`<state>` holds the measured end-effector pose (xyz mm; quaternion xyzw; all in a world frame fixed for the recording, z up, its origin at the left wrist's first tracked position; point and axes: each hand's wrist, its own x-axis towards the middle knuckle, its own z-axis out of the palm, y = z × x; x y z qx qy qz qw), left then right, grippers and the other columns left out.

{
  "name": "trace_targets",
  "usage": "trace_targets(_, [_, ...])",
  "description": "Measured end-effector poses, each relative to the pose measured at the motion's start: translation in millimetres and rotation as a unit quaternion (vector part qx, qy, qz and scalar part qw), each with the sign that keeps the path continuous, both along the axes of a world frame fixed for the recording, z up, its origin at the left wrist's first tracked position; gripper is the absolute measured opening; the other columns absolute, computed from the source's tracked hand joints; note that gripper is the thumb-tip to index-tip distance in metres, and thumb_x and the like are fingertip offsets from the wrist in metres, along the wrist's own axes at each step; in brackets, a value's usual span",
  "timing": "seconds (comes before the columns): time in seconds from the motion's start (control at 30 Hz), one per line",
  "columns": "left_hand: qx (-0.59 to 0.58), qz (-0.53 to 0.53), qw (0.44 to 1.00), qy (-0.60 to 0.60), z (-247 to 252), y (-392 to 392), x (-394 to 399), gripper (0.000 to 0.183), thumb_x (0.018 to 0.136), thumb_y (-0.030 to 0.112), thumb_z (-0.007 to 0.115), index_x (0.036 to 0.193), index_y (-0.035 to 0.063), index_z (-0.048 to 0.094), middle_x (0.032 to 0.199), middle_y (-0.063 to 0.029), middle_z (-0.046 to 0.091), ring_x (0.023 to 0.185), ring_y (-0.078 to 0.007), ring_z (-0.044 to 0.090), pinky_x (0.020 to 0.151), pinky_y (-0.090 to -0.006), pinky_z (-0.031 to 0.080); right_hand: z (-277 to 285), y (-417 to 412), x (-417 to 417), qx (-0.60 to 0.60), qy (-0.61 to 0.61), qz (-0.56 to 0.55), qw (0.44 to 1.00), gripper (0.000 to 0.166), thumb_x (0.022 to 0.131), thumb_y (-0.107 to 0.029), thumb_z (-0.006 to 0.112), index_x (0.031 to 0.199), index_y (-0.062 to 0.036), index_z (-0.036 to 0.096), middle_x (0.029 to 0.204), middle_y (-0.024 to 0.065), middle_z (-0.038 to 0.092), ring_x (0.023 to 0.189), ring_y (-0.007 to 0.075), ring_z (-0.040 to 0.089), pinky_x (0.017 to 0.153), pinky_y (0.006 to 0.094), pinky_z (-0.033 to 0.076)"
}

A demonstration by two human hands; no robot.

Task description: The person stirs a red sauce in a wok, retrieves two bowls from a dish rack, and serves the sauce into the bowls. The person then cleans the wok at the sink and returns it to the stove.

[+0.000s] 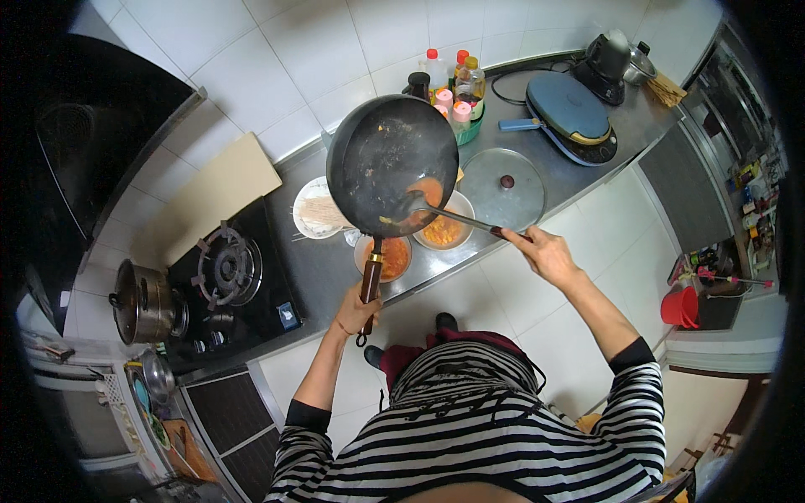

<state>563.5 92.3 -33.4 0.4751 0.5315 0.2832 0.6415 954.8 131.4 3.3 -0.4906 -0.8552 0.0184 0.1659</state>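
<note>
My left hand point(357, 308) grips the brown handle of a black wok point(390, 151), which is raised and tilted over the counter. Some orange-red sauce point(429, 187) lies at its lower right rim. In my right hand point(546, 256) is a long-handled spatula point(462, 218), its head inside the wok at the sauce. Partly under that rim stands a white bowl point(469, 237) holding orange-yellow food. Another bowl point(360, 254) with reddish, chunky food sits below the wok, partly hidden by the wok handle. A white plate point(305, 217) with dry noodles or sticks is left of the wok.
A glass lid point(503, 188) lies on the steel counter point(333, 276). Behind stand several condiment bottles point(468, 85) in a green basket. A blue electric pan point(566, 110) is at the right. The gas stove point(229, 267) carries a lidded pot point(141, 302) at the left.
</note>
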Motion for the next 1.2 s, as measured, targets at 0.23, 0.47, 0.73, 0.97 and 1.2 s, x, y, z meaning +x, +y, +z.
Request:
trace_targets(0.23, [-0.030, 0.011, 0.999, -0.027, 4, 3, -2, 0.015, 0.075, -0.002, 0.054, 0.086, 0.0042, 0.046, 0.058, -0.0027, 0.048, 0.042, -0.0123, 0.049, 0.040, -0.0252, 0.042, 17, 47, -40, 0.029, 0.211, -0.099, 0.972, 0.042, 0.081, -0.006, 0.055, 0.122, -0.0144, 0.052, 0.071, 0.0128, 0.049, 0.061, 0.0291, 0.053, 0.056, 0.0381, 0.044])
trace_targets(0.47, [-0.032, 0.010, 0.996, -0.082, 10, 6, -1, 0.015, 0.074, -0.002, 0.052, 0.087, 0.0035, 0.045, 0.058, -0.0041, 0.050, 0.041, -0.0128, 0.049, 0.040, -0.0246, 0.042, -3, 39, -37, -0.086, 0.180, -0.034, 0.979, 0.040, 0.083, -0.010, 0.054, 0.123, -0.0141, 0.051, 0.071, 0.0148, 0.052, 0.066, 0.0333, 0.055, 0.059, 0.0415, 0.045])
trace_targets(0.73, [-0.030, 0.016, 0.995, -0.089, 8, 10, -3, 0.015, 0.075, -0.002, 0.052, 0.087, 0.0037, 0.045, 0.058, -0.0045, 0.050, 0.041, -0.0127, 0.048, 0.040, -0.0245, 0.041, 2, 46, -49, -0.013, 0.220, -0.041, 0.974, 0.043, 0.082, -0.009, 0.054, 0.124, -0.0118, 0.051, 0.067, 0.0125, 0.049, 0.062, 0.0282, 0.053, 0.056, 0.0372, 0.044])
trace_targets(0.97, [-0.039, -0.002, 0.995, -0.087, 12, 11, -4, 0.017, 0.073, -0.004, 0.051, 0.088, 0.0041, 0.045, 0.060, -0.0036, 0.049, 0.043, -0.0119, 0.049, 0.040, -0.0246, 0.042, 11, 47, -37, -0.013, 0.100, 0.029, 0.995, 0.043, 0.081, -0.014, 0.055, 0.124, -0.0193, 0.051, 0.069, 0.0098, 0.049, 0.055, 0.0290, 0.054, 0.052, 0.0386, 0.047])
trace_targets(1.2, [-0.035, -0.019, 0.998, -0.052, 7, 14, -9, 0.020, 0.073, -0.005, 0.050, 0.090, 0.0044, 0.045, 0.061, -0.0026, 0.048, 0.043, -0.0112, 0.048, 0.041, -0.0243, 0.043, 11, 46, -8, 0.036, 0.096, -0.026, 0.994, 0.044, 0.080, -0.012, 0.058, 0.123, -0.0194, 0.052, 0.065, 0.0085, 0.048, 0.050, 0.0271, 0.052, 0.047, 0.0385, 0.046])
